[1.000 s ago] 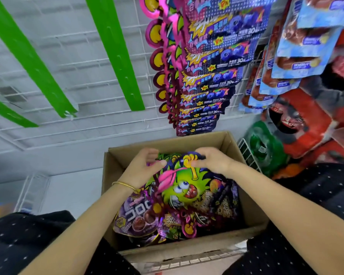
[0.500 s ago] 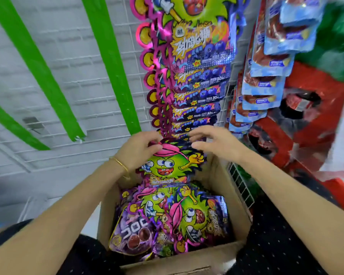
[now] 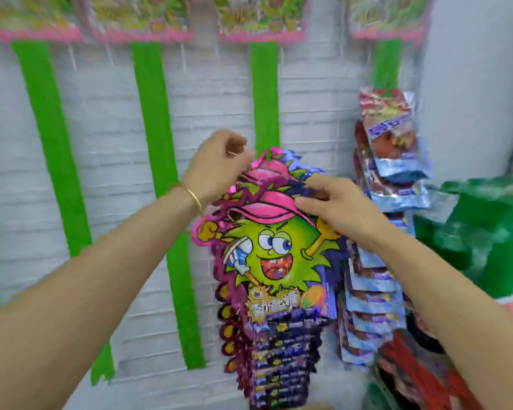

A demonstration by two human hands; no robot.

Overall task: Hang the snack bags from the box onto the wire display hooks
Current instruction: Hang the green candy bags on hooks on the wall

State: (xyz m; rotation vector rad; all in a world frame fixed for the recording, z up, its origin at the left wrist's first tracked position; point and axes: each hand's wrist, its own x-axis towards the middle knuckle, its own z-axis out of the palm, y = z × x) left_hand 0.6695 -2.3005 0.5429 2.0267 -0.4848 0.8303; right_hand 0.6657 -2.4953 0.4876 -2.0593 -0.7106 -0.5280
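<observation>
A snack bag printed with a grinning green spiky face under a pink cap was held up against the white wire grid panel. It sat at the front of a column of matching bags that hung below and behind it. The right hand had its fingers bent over the bag's upper right edge, at the rim of the pink cap, and gripped it there. The left hand, with a thin gold bangle at the wrist, was raised just above and to the left, its fingers curled tight by the pink top of the bags behind the front one. A short bit of thin wire showed at its fingertips. Motion blur hid whether that hand pinched a bag, the wire or nothing, so I cannot tell.

Bright green strips ran down the grid at intervals. A blurred row of pink-edged packets hung along the top. Just to the right of the cartoon bags hung a column of blue and silver pouches. Further right was green packaging, and red packets were low in the corner.
</observation>
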